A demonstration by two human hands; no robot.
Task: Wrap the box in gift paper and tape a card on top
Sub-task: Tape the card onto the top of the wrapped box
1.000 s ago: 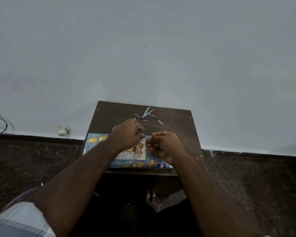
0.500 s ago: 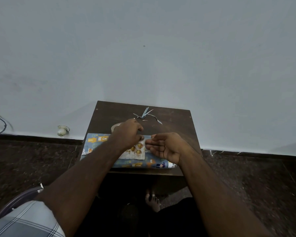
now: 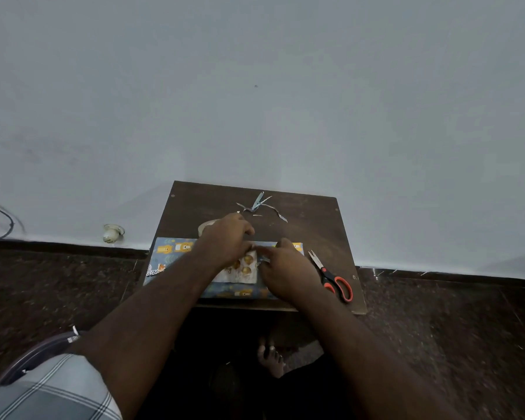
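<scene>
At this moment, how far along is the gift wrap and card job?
Done: the box lies fully covered in printed paper on the table, and the scissors lie beside it. In hand: the left hand and right hand work at the top right corner of the card on top. Left: whether tape holds it cannot be seen.
</scene>
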